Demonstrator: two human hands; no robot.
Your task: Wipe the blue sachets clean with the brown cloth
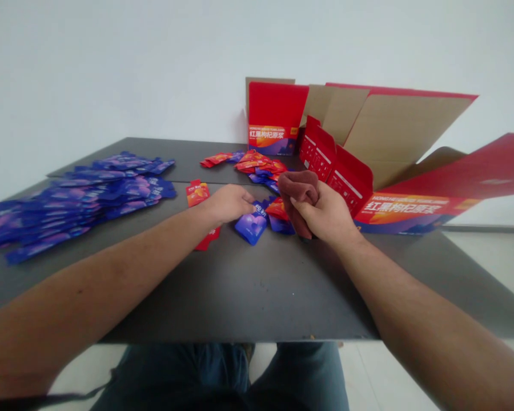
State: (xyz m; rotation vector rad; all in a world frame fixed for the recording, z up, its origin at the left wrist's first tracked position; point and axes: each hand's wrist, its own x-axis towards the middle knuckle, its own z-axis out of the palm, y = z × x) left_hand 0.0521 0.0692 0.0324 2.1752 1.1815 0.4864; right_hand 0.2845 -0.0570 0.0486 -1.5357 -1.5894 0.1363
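Note:
My left hand (230,204) is closed, its fingertips pinching the top edge of a blue sachet (252,226) with a pink-purple print. A red sachet (197,193) lies partly hidden beneath that wrist. My right hand (332,214) grips a folded brown cloth (300,191), held just above the table at the right of the blue sachet. Close to the cloth, another red sachet (277,209) rests on blue ones. Behind both hands lies a loose pile of red sachets (257,162) mixed with blue ones.
A long overlapping heap of blue sachets (89,200) covers the left of the grey table (240,291). At the right stands a large open carton (411,212) with flaps spread and red printed boxes (340,171) by it. Another red carton (277,108) stands against the wall.

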